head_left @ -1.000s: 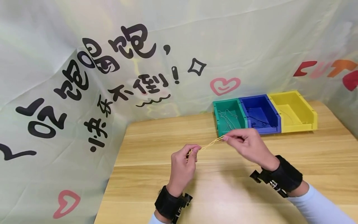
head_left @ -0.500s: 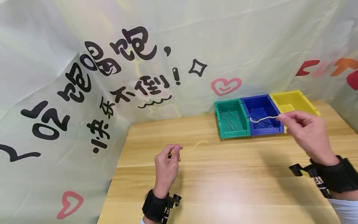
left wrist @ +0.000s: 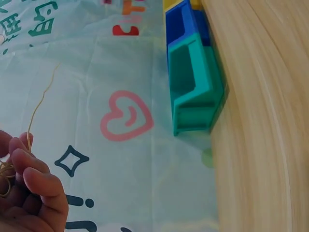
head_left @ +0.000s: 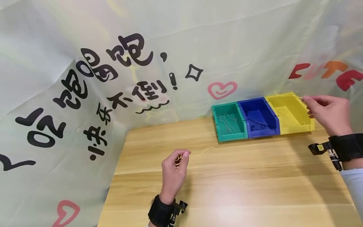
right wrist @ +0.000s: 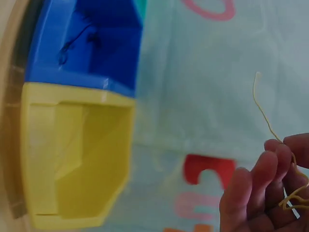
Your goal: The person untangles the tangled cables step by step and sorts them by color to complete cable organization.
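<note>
My left hand (head_left: 174, 173) pinches a yellow string (left wrist: 42, 99) between thumb and fingertips, over the middle left of the table. One thin end sticks out past the fingertips, and loops of string lie within the curled fingers. My right hand (head_left: 333, 112) pinches another yellow string (right wrist: 260, 108) at the far right, beside the yellow bin (head_left: 300, 128). Its free end reaches leftward across that bin's back part in the head view. Some loops show in the right palm in the right wrist view. A faint thin strand lies inside the yellow bin.
A blue bin (head_left: 263, 134) with dark strands and a green bin (head_left: 232, 137) with pale strands stand left of the yellow one, in a row. Behind them hangs a printed cloth (head_left: 244, 47), also along the left. The wooden table (head_left: 241, 176) stretches in front.
One second ago both hands held yellow string stretched between them. They have parted, and each holds its own string. The right hand has moved right and back to the yellow bin; the left shifted slightly left.
</note>
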`<state>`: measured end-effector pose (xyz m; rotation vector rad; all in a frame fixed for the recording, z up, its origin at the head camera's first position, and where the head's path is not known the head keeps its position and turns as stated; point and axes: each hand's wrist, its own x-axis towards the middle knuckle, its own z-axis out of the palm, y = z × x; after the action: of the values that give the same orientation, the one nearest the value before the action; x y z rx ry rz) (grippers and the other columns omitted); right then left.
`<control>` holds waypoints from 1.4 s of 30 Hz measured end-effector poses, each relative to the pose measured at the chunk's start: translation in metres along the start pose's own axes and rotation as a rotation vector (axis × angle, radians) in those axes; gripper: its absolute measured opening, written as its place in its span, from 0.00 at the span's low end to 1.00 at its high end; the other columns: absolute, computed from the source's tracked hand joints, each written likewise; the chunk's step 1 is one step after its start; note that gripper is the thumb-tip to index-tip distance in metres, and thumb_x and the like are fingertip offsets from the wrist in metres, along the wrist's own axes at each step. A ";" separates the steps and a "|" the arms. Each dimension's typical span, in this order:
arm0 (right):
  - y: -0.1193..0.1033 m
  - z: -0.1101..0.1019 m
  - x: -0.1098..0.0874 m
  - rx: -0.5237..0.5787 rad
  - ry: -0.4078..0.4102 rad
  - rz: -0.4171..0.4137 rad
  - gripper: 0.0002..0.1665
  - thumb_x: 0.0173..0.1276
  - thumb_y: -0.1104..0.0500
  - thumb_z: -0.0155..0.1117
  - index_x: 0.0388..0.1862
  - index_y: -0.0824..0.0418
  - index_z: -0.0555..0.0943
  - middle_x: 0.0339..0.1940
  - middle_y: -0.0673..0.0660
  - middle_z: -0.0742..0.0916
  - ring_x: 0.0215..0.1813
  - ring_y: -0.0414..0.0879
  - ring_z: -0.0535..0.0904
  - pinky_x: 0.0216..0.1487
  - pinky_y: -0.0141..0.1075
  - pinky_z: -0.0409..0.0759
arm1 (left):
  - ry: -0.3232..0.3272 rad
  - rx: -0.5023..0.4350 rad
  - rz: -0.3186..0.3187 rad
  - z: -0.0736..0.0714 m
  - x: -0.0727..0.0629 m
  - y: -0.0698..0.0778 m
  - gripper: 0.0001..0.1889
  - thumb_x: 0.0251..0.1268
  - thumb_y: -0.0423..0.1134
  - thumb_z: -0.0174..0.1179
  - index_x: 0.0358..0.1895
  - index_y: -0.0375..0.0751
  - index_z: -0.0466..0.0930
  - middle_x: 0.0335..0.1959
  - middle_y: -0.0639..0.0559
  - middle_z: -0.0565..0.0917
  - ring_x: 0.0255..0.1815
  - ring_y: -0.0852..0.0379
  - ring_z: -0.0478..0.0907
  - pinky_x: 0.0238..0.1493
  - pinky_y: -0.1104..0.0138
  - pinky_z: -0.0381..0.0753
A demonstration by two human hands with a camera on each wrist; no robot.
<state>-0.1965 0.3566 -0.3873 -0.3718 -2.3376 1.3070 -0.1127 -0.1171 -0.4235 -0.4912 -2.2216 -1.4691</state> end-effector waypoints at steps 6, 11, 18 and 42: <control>0.021 0.012 0.016 0.002 -0.004 0.127 0.26 0.74 0.41 0.58 0.52 0.61 0.84 0.18 0.28 0.75 0.20 0.29 0.76 0.23 0.22 0.75 | -0.034 -0.054 0.059 -0.001 -0.005 0.002 0.12 0.73 0.28 0.56 0.50 0.46 0.85 0.32 0.55 0.81 0.27 0.61 0.73 0.31 0.66 0.77; 0.035 0.018 0.020 0.117 0.022 0.174 0.11 0.74 0.46 0.60 0.41 0.49 0.85 0.16 0.28 0.78 0.21 0.28 0.77 0.24 0.22 0.77 | -0.038 -0.082 0.130 -0.001 -0.004 0.004 0.16 0.69 0.22 0.54 0.52 0.41 0.83 0.29 0.49 0.79 0.23 0.63 0.68 0.27 0.69 0.72; 0.041 0.025 0.015 -0.170 -0.086 0.098 0.43 0.78 0.38 0.47 0.74 0.72 0.66 0.63 0.69 0.80 0.63 0.65 0.72 0.58 0.55 0.70 | -0.069 -0.106 0.181 0.006 -0.004 -0.002 0.15 0.64 0.17 0.55 0.49 0.35 0.82 0.30 0.45 0.79 0.23 0.63 0.66 0.24 0.70 0.66; -0.082 0.097 -0.096 0.296 -0.425 -0.642 0.14 0.75 0.69 0.59 0.56 0.65 0.83 0.48 0.54 0.88 0.49 0.40 0.83 0.48 0.29 0.80 | -0.222 -0.234 0.186 0.020 0.000 0.006 0.17 0.72 0.20 0.46 0.57 0.35 0.77 0.27 0.46 0.76 0.21 0.65 0.67 0.18 0.74 0.67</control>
<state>-0.1630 0.2011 -0.3844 0.7553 -2.2245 1.4424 -0.1127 -0.0961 -0.4262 -0.9516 -2.1046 -1.6492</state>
